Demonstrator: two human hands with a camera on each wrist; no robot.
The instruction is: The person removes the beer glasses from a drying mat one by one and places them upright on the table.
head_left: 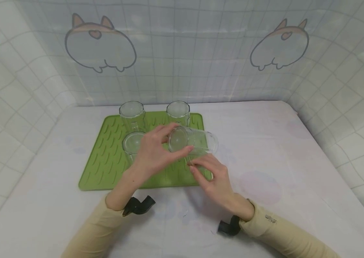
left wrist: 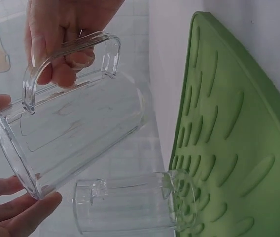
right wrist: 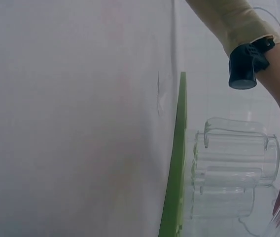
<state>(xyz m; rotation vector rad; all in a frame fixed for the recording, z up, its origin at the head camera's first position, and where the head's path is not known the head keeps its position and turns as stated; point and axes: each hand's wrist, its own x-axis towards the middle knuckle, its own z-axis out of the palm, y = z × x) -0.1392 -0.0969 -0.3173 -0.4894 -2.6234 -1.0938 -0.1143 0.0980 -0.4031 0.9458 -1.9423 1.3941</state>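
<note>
A clear glass mug (head_left: 202, 139) lies on its side in the air over the right part of a green ridged drying mat (head_left: 99, 175). My left hand (head_left: 151, 148) grips one end of it, thumb and fingers spread around the rim of that end. My right hand (head_left: 212, 175) pinches the mug's handle (left wrist: 73, 47), which faces down toward me. In the left wrist view, the right hand's fingertips pass through the handle loop. On the mat beyond and beside my left hand stand a back left mug (head_left: 132, 116), a back right mug (head_left: 178, 111) and a front left mug (head_left: 132, 142), partly covered by that hand.
The mat lies on a white cloth-covered table (head_left: 265, 150). A grid-patterned curtain (head_left: 194, 53) with cartoon animal drawings walls off the back and both sides. Black wrist-worn devices, the left one (head_left: 138, 206) and the right one (head_left: 230, 226), hang below the sleeves.
</note>
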